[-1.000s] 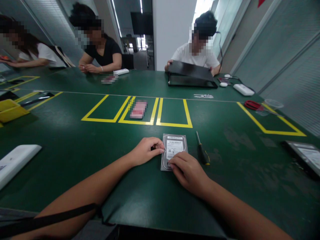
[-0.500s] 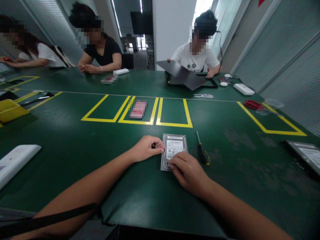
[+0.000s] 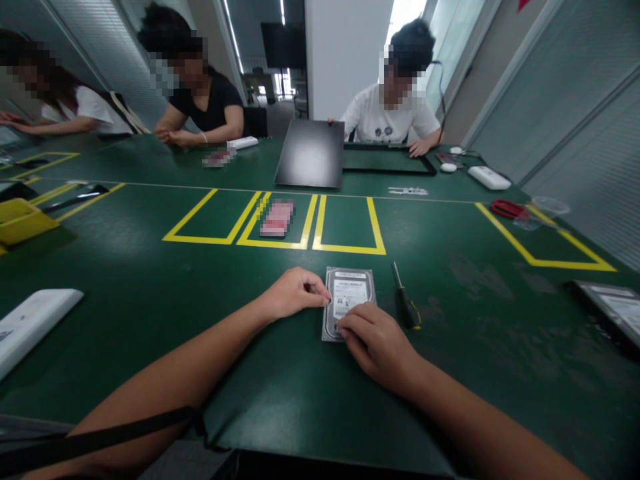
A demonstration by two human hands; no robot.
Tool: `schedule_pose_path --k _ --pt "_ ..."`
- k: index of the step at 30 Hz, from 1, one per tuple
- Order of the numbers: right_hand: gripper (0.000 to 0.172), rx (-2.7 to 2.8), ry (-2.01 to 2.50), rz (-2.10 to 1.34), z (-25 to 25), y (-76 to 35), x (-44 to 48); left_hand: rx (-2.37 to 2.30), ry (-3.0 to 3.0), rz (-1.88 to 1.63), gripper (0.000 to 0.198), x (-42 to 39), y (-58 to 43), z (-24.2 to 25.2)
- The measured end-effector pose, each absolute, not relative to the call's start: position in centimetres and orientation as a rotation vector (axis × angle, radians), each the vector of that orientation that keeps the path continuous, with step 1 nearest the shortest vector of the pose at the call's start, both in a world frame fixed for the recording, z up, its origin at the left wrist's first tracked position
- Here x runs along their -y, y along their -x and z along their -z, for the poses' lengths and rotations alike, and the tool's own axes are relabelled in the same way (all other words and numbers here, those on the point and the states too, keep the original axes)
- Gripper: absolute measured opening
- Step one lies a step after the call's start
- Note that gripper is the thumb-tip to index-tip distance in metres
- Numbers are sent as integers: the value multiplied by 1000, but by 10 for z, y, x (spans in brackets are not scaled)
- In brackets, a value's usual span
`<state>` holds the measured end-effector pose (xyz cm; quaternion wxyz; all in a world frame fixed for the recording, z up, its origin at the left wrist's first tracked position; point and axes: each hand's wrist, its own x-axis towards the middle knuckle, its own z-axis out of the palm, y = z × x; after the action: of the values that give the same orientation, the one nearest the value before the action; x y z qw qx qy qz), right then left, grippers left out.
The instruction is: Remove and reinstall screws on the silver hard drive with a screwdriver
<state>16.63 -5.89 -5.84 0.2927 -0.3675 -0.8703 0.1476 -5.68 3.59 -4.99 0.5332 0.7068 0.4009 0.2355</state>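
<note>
A hard drive (image 3: pixel 351 288) with a white printed label lies flat on the green table in front of me. At its left edge, my left hand (image 3: pixel 296 293) is closed, thumb and index finger pinching at the rim. My right hand (image 3: pixel 381 337) reaches over the lower right part of the drive, its fingers bent together with the tips low on the label. Whatever may be between those right fingertips is too small to make out. Just right of the drive lies a screwdriver (image 3: pixel 409 308) with a dark and yellow handle.
Yellow tape outlines (image 3: pixel 350 250) mark the table beyond the drive, one holding a pink, blurred item (image 3: pixel 277 219). Another drive-like device (image 3: pixel 613 310) lies far right, a white device (image 3: pixel 37 327) far left. Across the table, one person handles a dark panel (image 3: pixel 311 157) beside a black frame (image 3: pixel 390 171).
Both my hands stay nearly still at the hard drive. Across the table, the person has swung the dark panel leftward, uncovering the black frame.
</note>
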Motion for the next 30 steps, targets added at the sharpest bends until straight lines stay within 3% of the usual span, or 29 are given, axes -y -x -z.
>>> schedule_pose_path --k 9,30 --pt "13 2315 970 -365 58 -166 58 -1056 -1663 -662 16 -27 55 59" --pt "14 2324 963 -344 58 -166 58 -1062 -1497 -533 16 -34 50 46"
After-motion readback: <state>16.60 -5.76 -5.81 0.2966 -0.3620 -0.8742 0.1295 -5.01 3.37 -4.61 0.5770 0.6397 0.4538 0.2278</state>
